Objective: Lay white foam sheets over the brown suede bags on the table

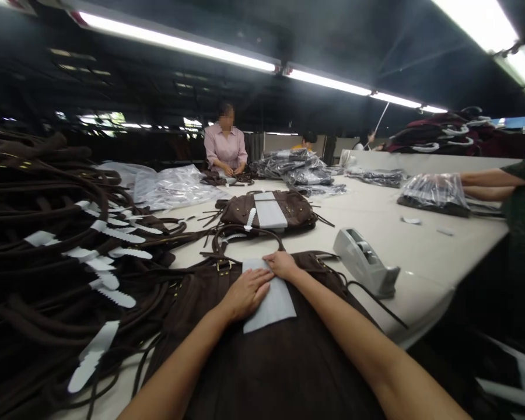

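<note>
A dark brown handbag (271,373) lies flat in front of me, its looped handle (221,239) at the far side. Over its top edge and upper front runs a white foam sheet (273,306). My left hand (247,293) rests flat on this sheet, fingers stretched out and close together. At the sheet's upper edge, by the handle, my right hand (282,265) has its fingers bent and bunched on the sheet; its fingertips are partly hidden. Just beyond lies a second brown handbag (295,209) with a white band (270,210) around its middle.
Brown handbags (21,245) with white tags are heaped at left. A grey tape dispenser (365,262) stands to the right on the pale table (429,262). Plastic-wrapped bags (293,166) lie farther back. One co-worker (226,146) stands across; another's arms (485,184) handle a wrapped bag at right.
</note>
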### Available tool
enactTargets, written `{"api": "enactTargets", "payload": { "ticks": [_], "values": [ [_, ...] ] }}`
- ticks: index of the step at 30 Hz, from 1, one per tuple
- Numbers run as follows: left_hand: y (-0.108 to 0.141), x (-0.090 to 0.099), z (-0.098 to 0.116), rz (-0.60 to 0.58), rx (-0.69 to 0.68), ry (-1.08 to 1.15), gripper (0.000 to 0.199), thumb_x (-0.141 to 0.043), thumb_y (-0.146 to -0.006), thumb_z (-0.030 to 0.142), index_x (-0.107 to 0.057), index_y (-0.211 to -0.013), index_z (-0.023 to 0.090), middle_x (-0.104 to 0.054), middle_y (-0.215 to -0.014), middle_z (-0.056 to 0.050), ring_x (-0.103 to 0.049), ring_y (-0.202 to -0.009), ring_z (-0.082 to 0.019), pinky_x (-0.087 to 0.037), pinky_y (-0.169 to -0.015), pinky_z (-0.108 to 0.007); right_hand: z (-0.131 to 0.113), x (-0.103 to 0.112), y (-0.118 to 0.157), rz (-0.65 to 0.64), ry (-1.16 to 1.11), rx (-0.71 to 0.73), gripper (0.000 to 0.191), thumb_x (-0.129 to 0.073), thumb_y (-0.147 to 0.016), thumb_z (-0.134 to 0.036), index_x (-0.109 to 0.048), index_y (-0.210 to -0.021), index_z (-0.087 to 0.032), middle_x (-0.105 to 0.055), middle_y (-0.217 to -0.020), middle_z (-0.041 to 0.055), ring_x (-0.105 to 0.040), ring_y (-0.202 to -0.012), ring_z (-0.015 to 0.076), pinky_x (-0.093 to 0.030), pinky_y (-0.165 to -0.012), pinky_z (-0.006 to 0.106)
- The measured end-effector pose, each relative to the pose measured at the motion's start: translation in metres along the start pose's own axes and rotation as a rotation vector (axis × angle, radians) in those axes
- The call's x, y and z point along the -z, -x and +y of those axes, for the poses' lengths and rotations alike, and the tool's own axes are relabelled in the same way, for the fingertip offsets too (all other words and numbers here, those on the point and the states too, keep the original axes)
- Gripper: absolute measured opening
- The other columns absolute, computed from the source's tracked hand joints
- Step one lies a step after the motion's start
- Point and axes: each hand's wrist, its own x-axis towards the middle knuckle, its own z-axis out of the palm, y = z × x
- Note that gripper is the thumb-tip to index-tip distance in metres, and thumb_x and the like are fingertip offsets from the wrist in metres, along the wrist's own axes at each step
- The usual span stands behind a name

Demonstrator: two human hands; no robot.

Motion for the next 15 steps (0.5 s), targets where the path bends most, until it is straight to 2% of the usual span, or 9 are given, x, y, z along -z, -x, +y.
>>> {"api": "enactTargets", "payload": {
  "ticks": [3, 5, 6, 8, 10, 11, 13, 14, 15],
  "values": [
    [0.002, -0.001, -0.001, -0.007, -0.060, 0.050, 0.043, -0.035, -0.096, 0.038, -0.054, -0.132, 0.022, -0.054, -0.138, -0.005, -0.044, -0.133, -0.022, -0.028, -0.115, -0.048, 0.004, 0.014, 0.033, -0.054, -0.011, 0.042, 0.031, -0.054, -0.088, -0.018, -0.072, -0.110, -0.027, -0.069, -0.108, 0.0035, -0.060, -0.106, 0.0194, -0.043, -0.093, 0.025],
    [0.003, -0.002, -0.002, -0.003, -0.098, 0.083, 0.044, -0.038, -0.094, 0.040, -0.056, -0.130, 0.021, -0.056, -0.137, -0.005, -0.044, -0.132, -0.022, -0.029, -0.115, -0.046, 0.007, 0.030, 0.071, -0.045, -0.010, 0.077, 0.029, -0.054, -0.087, -0.015, -0.074, -0.105, -0.026, -0.065, -0.112, 0.0049, -0.057, -0.109, 0.0209, -0.041, -0.097, 0.029],
    [0.003, -0.003, -0.002, 0.003, -0.113, 0.097, 0.044, -0.040, -0.094, 0.040, -0.057, -0.129, 0.020, -0.056, -0.136, -0.006, -0.045, -0.131, -0.022, -0.030, -0.115, -0.045, 0.006, 0.040, 0.096, -0.015, -0.014, 0.107, 0.029, -0.053, -0.087, -0.014, -0.075, -0.103, -0.026, -0.063, -0.115, 0.0053, -0.054, -0.112, 0.0214, -0.040, -0.099, 0.032],
    [0.003, -0.004, -0.002, 0.021, -0.132, 0.117, 0.043, -0.043, -0.092, 0.041, -0.060, -0.125, 0.020, -0.058, -0.134, -0.006, -0.046, -0.129, -0.022, -0.032, -0.113, -0.044, 0.001, 0.063, 0.156, 0.154, -0.055, 0.255, 0.026, -0.053, -0.087, -0.014, -0.075, -0.099, -0.024, -0.060, -0.118, 0.0057, -0.052, -0.113, 0.0212, -0.039, -0.101, 0.034],
    [0.003, -0.004, -0.001, 0.046, -0.145, 0.123, 0.040, -0.046, -0.091, 0.040, -0.063, -0.121, 0.020, -0.061, -0.130, -0.006, -0.049, -0.125, -0.023, -0.037, -0.110, -0.043, -0.009, 0.078, 0.224, 0.249, -0.202, 0.323, 0.026, -0.052, -0.089, -0.016, -0.072, -0.103, -0.024, -0.063, -0.106, 0.0052, -0.056, -0.104, 0.0185, -0.044, -0.093, 0.031],
    [0.003, -0.004, -0.001, 0.059, -0.150, 0.122, 0.038, -0.047, -0.091, 0.039, -0.065, -0.118, 0.020, -0.063, -0.127, -0.006, -0.051, -0.123, -0.023, -0.039, -0.108, -0.042, -0.014, 0.078, 0.258, 0.206, -0.292, 0.345, 0.027, -0.051, -0.090, -0.016, -0.071, -0.105, -0.024, -0.064, -0.098, 0.0050, -0.058, -0.095, 0.0170, -0.046, -0.085, 0.028],
    [0.003, -0.004, 0.000, 0.087, -0.159, 0.113, 0.034, -0.050, -0.089, 0.038, -0.068, -0.114, 0.021, -0.064, -0.123, -0.006, -0.053, -0.117, -0.022, -0.042, -0.105, -0.040, -0.019, 0.059, 0.320, -0.059, -0.460, 0.340, 0.026, -0.051, -0.090, -0.017, -0.071, -0.105, -0.025, -0.067, -0.087, 0.0041, -0.062, -0.079, 0.0144, -0.047, -0.071, 0.023],
    [0.003, -0.004, 0.000, 0.103, -0.160, 0.106, 0.033, -0.051, -0.089, 0.038, -0.068, -0.113, 0.021, -0.064, -0.122, -0.006, -0.054, -0.115, -0.021, -0.043, -0.104, -0.039, -0.019, 0.040, 0.345, -0.190, -0.498, 0.232, 0.025, -0.052, -0.091, -0.020, -0.072, -0.104, -0.026, -0.069, -0.086, 0.0041, -0.063, -0.076, 0.0148, -0.047, -0.069, 0.023],
    [0.003, -0.005, 0.001, 0.120, -0.159, 0.099, 0.032, -0.052, -0.089, 0.037, -0.068, -0.112, 0.022, -0.064, -0.121, -0.007, -0.054, -0.114, -0.021, -0.043, -0.104, -0.039, -0.017, 0.016, 0.365, -0.238, -0.522, 0.089, 0.023, -0.055, -0.090, -0.027, -0.072, -0.106, -0.025, -0.070, -0.088, 0.0055, -0.064, -0.077, 0.0169, -0.048, -0.070, 0.025]
  ]
}}
